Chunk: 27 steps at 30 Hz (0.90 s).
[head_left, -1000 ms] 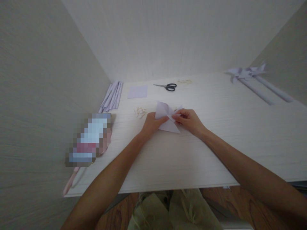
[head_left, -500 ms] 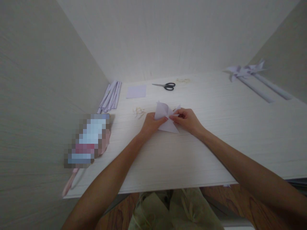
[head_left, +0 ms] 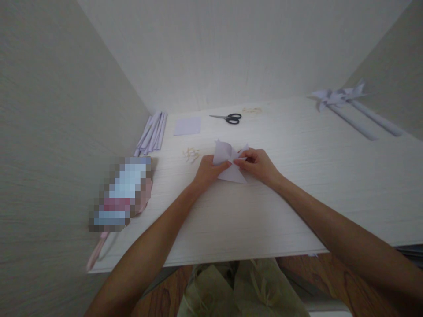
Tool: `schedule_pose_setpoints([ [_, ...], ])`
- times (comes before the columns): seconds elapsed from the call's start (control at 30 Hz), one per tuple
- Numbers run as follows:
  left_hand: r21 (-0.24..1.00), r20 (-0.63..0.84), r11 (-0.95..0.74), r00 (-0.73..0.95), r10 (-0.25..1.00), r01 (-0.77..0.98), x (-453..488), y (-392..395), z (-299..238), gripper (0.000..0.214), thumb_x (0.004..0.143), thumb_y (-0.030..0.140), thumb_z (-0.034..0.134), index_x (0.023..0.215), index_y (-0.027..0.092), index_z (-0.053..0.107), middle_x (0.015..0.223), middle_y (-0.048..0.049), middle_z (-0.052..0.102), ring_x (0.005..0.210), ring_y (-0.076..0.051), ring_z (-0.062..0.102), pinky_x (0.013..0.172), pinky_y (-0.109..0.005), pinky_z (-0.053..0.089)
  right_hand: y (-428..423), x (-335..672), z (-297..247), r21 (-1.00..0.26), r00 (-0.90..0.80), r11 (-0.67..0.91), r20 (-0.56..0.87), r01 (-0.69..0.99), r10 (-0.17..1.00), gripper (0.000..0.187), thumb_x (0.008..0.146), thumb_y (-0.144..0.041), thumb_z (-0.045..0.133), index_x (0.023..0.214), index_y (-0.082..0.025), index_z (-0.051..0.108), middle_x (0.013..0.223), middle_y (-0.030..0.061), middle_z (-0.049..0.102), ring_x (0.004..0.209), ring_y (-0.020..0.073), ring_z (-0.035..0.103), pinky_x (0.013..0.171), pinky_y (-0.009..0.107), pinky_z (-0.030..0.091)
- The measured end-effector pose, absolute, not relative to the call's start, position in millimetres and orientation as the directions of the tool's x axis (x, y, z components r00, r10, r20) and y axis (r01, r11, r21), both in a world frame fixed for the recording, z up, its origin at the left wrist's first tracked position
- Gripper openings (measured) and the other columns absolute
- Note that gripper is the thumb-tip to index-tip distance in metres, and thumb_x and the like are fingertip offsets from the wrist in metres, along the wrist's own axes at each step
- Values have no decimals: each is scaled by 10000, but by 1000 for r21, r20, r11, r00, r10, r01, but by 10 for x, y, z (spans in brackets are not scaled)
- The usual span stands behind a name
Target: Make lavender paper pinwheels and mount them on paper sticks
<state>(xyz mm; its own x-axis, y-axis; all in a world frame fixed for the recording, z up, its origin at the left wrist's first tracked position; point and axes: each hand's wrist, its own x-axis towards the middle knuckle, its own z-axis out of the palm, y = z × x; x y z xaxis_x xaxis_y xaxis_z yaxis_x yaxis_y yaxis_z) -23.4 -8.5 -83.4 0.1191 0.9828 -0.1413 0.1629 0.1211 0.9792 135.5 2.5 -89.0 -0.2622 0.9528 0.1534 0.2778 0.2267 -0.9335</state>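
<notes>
A pale lilac paper pinwheel [head_left: 224,152], its points partly folded in toward the centre, is between my two hands over the middle of the table. My left hand [head_left: 210,169] grips its left side, the thumb pressed near the centre and the other fingers hidden behind the paper. At the right of the centre, my right hand [head_left: 256,164] pinches the paper between thumb and fingers. Just left of the pinwheel lies a small pile of thin beige pieces [head_left: 191,154]. Black-handled scissors [head_left: 233,118] rest behind it, beside a flat square of lilac paper [head_left: 187,126].
Several rolled paper sticks [head_left: 152,133] lie against the left wall. A blurred-out device [head_left: 127,185] lies in front of them. Two finished pinwheels [head_left: 337,97] on paper sticks are at the back right. More thin beige pieces [head_left: 252,110] lie near the back wall.
</notes>
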Motion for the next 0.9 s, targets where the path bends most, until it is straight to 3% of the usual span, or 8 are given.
schedule_pose_setpoints([
  [0.23,981,-151,130,144,978,141,-242,-100,-819,270,563,324,624,696,89,622,612,-31,598,516,-105,518,487,-216,390,23,1360,-897,-937,-264,223,151,269,953,200,644,-336,581,592,-145,558,620,14,541,512,96,468,452,223,359],
  [0.43,979,-176,161,112,978,129,-247,-103,-822,274,516,315,656,679,98,623,615,-28,600,506,-110,523,478,-221,395,28,1357,-921,-931,-261,260,193,255,946,187,646,-327,583,603,-145,585,716,35,561,572,114,504,504,246,399],
  [0.67,982,-134,128,35,990,139,-225,-110,-842,264,533,323,646,662,93,621,600,-18,588,511,-110,512,477,-219,391,-3,1312,-918,-954,-184,219,182,205,966,176,628,-317,596,630,-150,539,686,18,537,557,103,492,486,236,403],
  [0.73,985,-123,120,15,992,125,-212,-114,-850,276,539,333,643,673,92,623,606,-19,590,517,-111,513,477,-219,392,-26,1290,-898,-970,-124,201,184,135,975,200,601,-284,622,705,-167,498,650,-10,519,544,90,485,479,219,401],
  [0.9,991,-94,93,0,996,96,-182,-120,-874,311,555,354,630,721,91,632,661,-39,616,558,-127,536,521,-243,419,-69,1250,-887,-976,-100,99,120,-195,988,547,546,-218,664,975,-240,326,692,-39,565,583,94,542,536,227,439],
])
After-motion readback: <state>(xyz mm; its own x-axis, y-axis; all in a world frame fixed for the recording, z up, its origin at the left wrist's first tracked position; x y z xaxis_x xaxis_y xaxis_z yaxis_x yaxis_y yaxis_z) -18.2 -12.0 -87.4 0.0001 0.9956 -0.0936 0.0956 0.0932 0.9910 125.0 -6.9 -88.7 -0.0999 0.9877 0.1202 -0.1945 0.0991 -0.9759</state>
